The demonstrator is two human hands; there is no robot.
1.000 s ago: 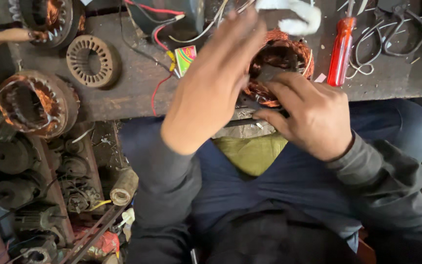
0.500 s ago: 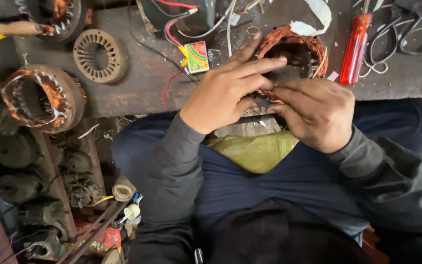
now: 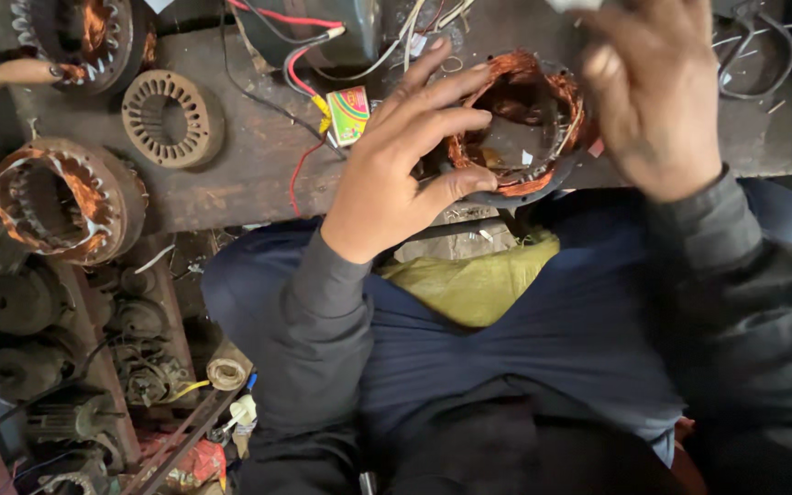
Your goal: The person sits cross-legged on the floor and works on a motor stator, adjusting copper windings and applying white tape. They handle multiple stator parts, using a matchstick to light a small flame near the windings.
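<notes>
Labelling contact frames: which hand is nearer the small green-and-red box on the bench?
Left. The left hand has its fingers spread just right of the small green-and-red box; the right hand is raised far beyond the copper-wound stator.

- We see one small packet (image 3: pixel 348 115) lying flat on the dark workbench (image 3: pixel 249 174), just left of the left hand (image 3: pixel 396 174)'s raised fingers; it is a rectangle, slightly tilted, printed in green, red and yellow bands, with a pale edge.
- A red wire (image 3: pixel 297 78) ends just beside its left edge.
- We make out no other label, sign or screen.
</notes>
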